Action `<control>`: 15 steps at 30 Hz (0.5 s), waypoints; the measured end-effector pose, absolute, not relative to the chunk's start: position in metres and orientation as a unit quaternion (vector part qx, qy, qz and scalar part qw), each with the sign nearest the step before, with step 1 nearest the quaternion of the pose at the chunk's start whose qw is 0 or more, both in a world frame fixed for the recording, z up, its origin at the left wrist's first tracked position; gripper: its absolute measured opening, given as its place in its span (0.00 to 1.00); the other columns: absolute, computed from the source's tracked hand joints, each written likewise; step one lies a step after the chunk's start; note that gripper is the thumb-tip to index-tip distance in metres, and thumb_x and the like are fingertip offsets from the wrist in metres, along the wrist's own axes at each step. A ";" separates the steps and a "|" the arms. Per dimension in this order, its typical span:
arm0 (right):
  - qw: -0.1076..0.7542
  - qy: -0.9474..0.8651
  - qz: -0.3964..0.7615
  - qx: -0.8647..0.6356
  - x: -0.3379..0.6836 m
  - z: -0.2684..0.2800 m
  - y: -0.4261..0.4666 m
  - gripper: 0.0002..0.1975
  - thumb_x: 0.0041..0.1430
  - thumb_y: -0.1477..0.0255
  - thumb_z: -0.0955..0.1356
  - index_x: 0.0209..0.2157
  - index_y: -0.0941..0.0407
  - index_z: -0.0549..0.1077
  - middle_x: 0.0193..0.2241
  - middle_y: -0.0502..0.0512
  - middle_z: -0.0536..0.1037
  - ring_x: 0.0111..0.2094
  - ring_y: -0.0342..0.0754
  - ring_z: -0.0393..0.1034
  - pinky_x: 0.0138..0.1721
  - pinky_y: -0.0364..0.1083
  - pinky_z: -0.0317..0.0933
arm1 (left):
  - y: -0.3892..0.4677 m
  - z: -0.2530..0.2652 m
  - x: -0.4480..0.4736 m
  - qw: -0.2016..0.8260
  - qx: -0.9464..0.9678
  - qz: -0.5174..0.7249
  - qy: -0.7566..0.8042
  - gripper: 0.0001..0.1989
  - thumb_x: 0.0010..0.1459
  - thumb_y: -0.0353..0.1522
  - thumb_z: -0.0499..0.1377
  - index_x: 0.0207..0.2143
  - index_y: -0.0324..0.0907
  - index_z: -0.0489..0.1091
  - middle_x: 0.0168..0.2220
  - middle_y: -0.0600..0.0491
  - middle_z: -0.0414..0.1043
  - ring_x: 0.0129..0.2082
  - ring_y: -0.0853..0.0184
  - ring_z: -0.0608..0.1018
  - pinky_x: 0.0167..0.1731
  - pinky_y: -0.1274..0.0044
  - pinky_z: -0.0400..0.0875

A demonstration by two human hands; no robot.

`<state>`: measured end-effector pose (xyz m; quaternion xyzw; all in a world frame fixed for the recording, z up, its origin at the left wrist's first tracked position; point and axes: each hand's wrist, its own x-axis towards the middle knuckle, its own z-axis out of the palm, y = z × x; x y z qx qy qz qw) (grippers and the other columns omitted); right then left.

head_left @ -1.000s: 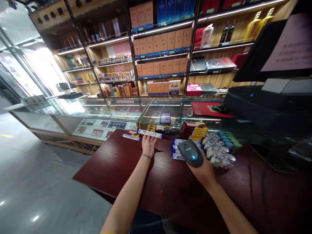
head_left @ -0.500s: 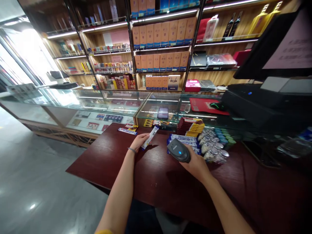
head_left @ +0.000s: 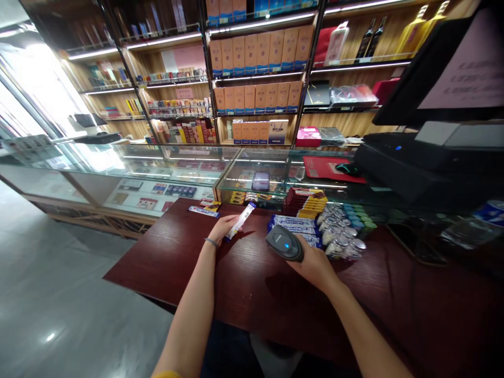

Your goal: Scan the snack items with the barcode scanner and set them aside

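My left hand (head_left: 224, 229) is closed on a long, thin white-and-blue candy packet (head_left: 241, 221), held tilted just above the dark red-brown table (head_left: 165, 262). In my right hand (head_left: 313, 261) is a dark grey barcode scanner (head_left: 284, 243) with a lit blue light, its head turned toward the packet but apart from it. Behind the scanner lie several blue-and-white packets (head_left: 295, 221) of the same look. At the table's far left edge lies another such packet (head_left: 203, 211), beside a yellow-and-brown packet (head_left: 210, 204).
Small silver-lidded jars (head_left: 342, 236) and a stack of brown-and-yellow packets (head_left: 305, 202) stand right of centre. A phone (head_left: 417, 244) and a plastic bottle (head_left: 472, 226) lie to the right. Beyond the table runs a glass display case (head_left: 189, 163). A monitor (head_left: 444, 73) rises at the right.
The view has shifted slightly, bringing more of the bottle into sight at the right. Both hands keep their hold on the packet and the scanner, with hardly any movement.
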<state>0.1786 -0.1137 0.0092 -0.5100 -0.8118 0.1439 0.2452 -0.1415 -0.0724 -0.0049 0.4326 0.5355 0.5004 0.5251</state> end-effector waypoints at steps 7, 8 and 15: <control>0.398 -0.710 0.155 -0.560 0.180 0.012 -0.112 0.22 0.51 0.62 0.71 0.48 0.48 0.70 0.31 0.51 0.82 0.35 0.58 0.80 0.31 0.47 0.65 | -0.080 0.004 -0.136 0.618 0.350 0.529 0.465 0.22 0.57 0.38 0.67 0.53 0.42 0.73 0.46 0.45 0.77 0.37 0.63 0.83 0.32 0.74 0.79; 0.434 -0.689 0.152 -0.561 0.182 0.011 -0.111 0.21 0.50 0.62 0.72 0.47 0.49 0.70 0.32 0.52 0.82 0.36 0.57 0.80 0.32 0.47 0.67 | -0.081 0.006 -0.134 0.628 0.344 0.532 0.452 0.23 0.57 0.36 0.66 0.55 0.43 0.72 0.48 0.45 0.76 0.38 0.63 0.83 0.33 0.73 0.80; 0.615 -0.561 0.059 -0.550 0.206 0.006 -0.093 0.26 0.49 0.61 0.73 0.48 0.57 0.71 0.39 0.62 0.82 0.42 0.59 0.77 0.41 0.53 0.71 | -0.073 0.002 -0.108 0.518 0.491 0.548 0.436 0.29 0.58 0.38 0.66 0.61 0.43 0.69 0.54 0.45 0.76 0.51 0.59 0.78 0.53 0.67 0.73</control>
